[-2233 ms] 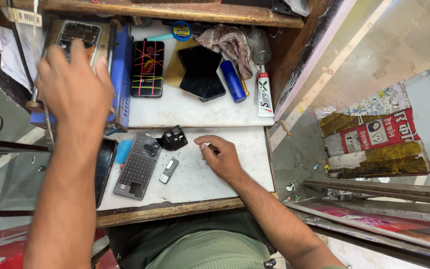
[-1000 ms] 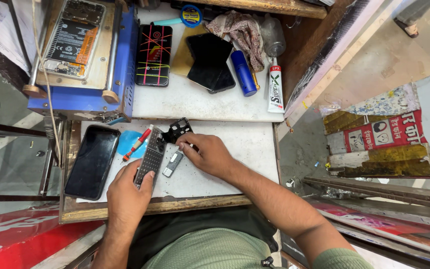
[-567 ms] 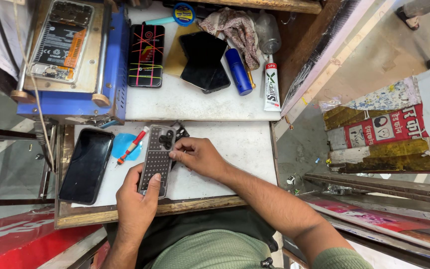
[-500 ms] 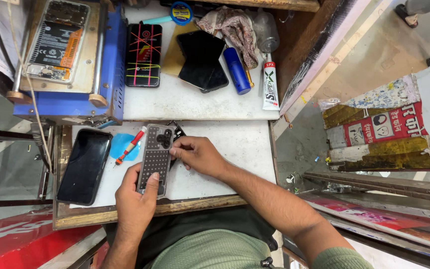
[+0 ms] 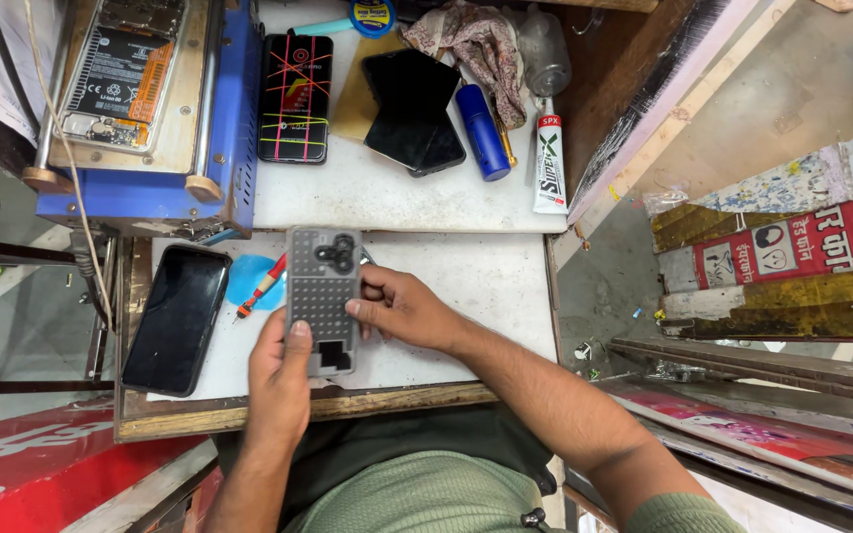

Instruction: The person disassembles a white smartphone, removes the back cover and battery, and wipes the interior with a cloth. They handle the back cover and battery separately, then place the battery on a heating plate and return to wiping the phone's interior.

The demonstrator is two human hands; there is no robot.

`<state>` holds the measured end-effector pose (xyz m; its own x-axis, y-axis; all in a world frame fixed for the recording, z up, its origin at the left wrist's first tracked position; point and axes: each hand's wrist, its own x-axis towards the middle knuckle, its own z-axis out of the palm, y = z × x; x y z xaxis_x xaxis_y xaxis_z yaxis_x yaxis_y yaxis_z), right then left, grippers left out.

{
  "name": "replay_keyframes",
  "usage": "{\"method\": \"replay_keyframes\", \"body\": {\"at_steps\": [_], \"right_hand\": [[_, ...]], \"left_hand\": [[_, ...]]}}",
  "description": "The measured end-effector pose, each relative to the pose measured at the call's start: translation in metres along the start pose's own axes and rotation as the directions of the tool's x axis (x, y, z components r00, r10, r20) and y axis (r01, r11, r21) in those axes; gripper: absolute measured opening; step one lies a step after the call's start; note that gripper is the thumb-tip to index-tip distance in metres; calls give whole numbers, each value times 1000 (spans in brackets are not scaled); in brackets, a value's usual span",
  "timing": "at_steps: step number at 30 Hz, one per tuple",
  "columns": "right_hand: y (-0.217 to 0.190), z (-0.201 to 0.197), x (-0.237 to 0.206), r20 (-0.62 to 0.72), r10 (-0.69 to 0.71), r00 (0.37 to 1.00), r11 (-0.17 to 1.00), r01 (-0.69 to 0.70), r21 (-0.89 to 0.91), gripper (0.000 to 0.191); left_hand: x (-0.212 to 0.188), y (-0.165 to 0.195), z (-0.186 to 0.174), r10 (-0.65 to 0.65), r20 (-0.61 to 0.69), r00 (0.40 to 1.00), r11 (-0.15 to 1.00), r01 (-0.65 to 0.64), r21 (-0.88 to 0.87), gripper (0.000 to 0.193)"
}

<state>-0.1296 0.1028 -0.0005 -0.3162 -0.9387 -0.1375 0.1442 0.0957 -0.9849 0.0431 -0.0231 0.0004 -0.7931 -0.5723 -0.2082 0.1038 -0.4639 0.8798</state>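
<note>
Both hands' grip holds the grey phone case (image 5: 322,296), left hand (image 5: 283,380) below, right hand (image 5: 407,311) beside.

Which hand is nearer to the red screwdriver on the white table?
The left hand. It holds the lower part of the grey phone case, just below and right of the red screwdriver. The right hand grips the case's far side, farther from it.

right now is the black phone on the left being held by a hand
No, the black phone lies alone on the table; both hands hold the grey phone case.
</note>
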Motion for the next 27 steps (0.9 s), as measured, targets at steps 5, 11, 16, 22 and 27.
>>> {"method": "replay_keyframes", "body": {"at_steps": [5,11,16,22,27], "right_hand": [[5,-10,1,-160,-19,987,991,40,131,38],[11,-7,-3,-182,-28,983,995,45,94,42],[17,-6,-4,-134,-47,990,997,55,60,36],[18,-2,-9,-8,-25,1000,1000,24,-18,34],[13,-4,-8,-62,-25,998,997,21,-68,33]], "left_hand": [[9,2,4,26,37,999,936,-37,350,33],[15,5,15,95,6,995,864,-85,496,27],[21,10,22,113,-49,992,670,-40,742,22],[45,20,27,314,37,949,678,-251,690,20],[58,24,29,233,61,971,784,-224,579,15]]}}
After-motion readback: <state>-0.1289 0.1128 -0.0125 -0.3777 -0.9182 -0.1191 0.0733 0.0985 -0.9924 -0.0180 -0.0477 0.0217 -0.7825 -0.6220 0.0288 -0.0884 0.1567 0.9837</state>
